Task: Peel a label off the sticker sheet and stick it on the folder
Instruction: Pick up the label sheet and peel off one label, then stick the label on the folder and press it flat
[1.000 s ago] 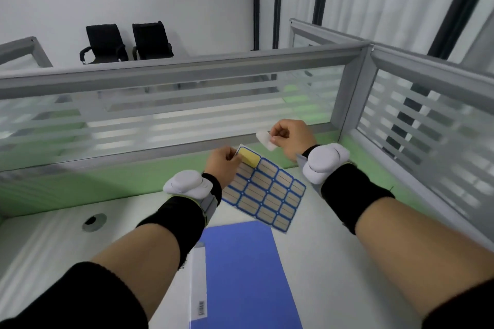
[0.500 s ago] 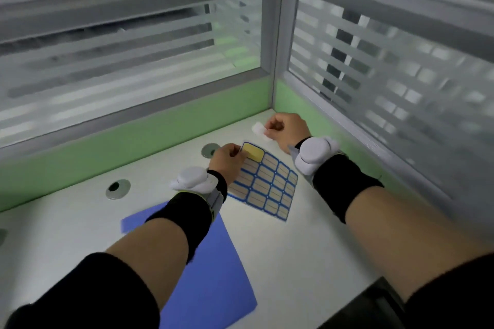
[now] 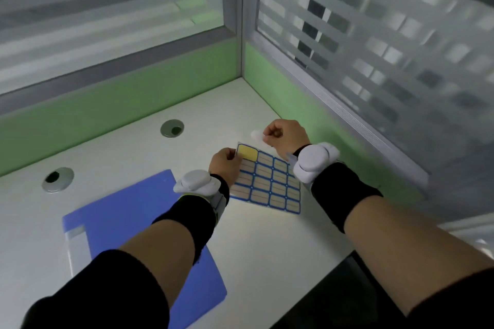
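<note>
Setting: a white tabletop (image 3: 267, 248) in a cubicle corner, with green bands under frosted striped partitions (image 3: 107, 21) behind and to the right.
Tabletop holes: two round cable grommets, one (image 3: 172, 128) near the back and one (image 3: 57, 179) to the left.
Folder (image 3: 128, 222): blue, flat on the tabletop left of centre, partly under the left forearm; a pale spine strip with a white tag runs along its left edge.
Sheet (image 3: 270, 187): a grid of tan labels edged in blue, lying just right of the folder's far corner, between the two hands; its far-left cell is bare yellow backing (image 3: 247, 153).
Left hand (image 3: 224, 164): grip pinched on the sheet's far-left corner, thumb beside the yellow cell.
Right hand (image 3: 284, 136): raised just beyond the sheet's far edge, fingers curled, grip pressed together on a label (image 3: 257, 135).
Label: small, pale, blurred, sticking out leftward from the fingertips, clear of the sheet and well apart from the folder.
Wrists: each carries a white device on a black band, left (image 3: 196, 185), right (image 3: 312, 159).
</note>
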{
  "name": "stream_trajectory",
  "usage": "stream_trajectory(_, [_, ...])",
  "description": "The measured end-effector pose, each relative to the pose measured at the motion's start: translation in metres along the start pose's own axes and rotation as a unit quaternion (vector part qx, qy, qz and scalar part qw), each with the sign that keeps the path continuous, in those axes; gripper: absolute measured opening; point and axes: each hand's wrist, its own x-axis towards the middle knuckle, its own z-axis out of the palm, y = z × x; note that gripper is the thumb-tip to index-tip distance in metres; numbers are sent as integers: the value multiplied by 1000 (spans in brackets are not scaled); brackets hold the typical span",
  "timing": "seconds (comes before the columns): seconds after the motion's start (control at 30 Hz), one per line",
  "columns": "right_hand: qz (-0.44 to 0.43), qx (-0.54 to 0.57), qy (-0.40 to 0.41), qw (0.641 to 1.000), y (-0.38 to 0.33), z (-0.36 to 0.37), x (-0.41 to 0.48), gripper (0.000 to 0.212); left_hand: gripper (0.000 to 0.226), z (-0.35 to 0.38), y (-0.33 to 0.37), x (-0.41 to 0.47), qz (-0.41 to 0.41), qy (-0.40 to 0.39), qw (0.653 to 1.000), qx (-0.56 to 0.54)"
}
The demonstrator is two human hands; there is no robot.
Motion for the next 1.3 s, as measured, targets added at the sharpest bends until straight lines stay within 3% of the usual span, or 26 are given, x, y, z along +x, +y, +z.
stream_trajectory(0.27, [-3, -24, -38, 999, -2, 30, 9, 14, 30, -23, -20, 4, 0, 7, 998, 66])
stream_trajectory(0.87, [-101, -32, -215, 971, -78, 180, 0, 12, 30, -170, -122, -23, -69, 160, 979, 106])
stream_trajectory(1.3, [-172, -146, -224, 948, -88, 220, 10, 12, 28, -189, -150, -8, -66, 171, 979, 83])
